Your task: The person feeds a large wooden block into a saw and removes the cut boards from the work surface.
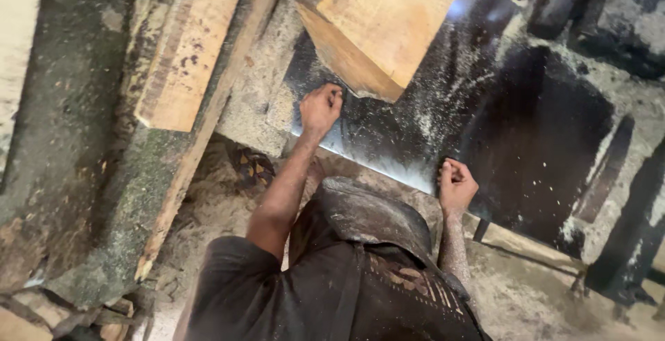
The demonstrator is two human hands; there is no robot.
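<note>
A thick block of pale wood (388,22) lies on a dark metal saw table (526,126) dusted with sawdust. My left hand (320,109) is a closed fist on the table, just left of the block's lower corner, close to or touching it. My right hand (456,185) is also curled shut and rests on the table's near edge, apart from the block. Neither hand visibly holds a loose thing. My dark shirt and a worn leather apron (374,216) fill the bottom of the view.
Rough planks (187,57) and a mossy beam (69,140) lean at the left. Sawdust covers the floor (222,202), where a sandalled foot (253,168) shows. Dark machine parts (623,175) stand at the right.
</note>
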